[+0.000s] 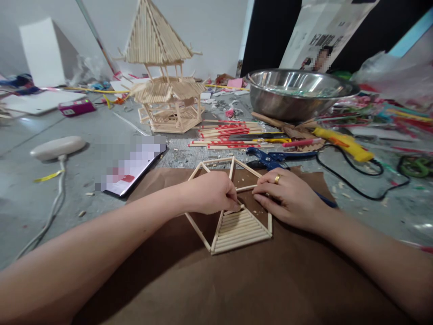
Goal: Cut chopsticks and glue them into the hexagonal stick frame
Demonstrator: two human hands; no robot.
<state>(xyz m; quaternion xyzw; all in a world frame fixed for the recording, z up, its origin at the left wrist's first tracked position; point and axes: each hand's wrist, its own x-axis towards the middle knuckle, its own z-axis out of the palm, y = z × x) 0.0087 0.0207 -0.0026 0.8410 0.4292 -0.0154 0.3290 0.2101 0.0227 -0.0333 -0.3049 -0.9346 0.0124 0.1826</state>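
Observation:
A hexagonal frame of thin wooden sticks (198, 231) lies flat on brown paper, with spokes meeting near its middle. Rows of short sticks (241, 232) fill its near triangular section, narrowing toward the centre. My left hand (213, 193) reaches over the frame, its fingers pinched at the tip of that filled section; whatever small piece they hold is hidden. On the right, my right hand (287, 196), with a gold ring, grips the frame's side, fingertips by the end of a spoke. Part of the right edge is covered by this hand.
Behind stand a stick pagoda model (169, 95) and a metal bowl (294, 92). Red-marked sticks (230, 133), blue-handled cutters (267, 158) and a yellow glue gun (345, 143) with a black cord lie nearer. A phone (133, 169) and white cabled device (59, 148) are left.

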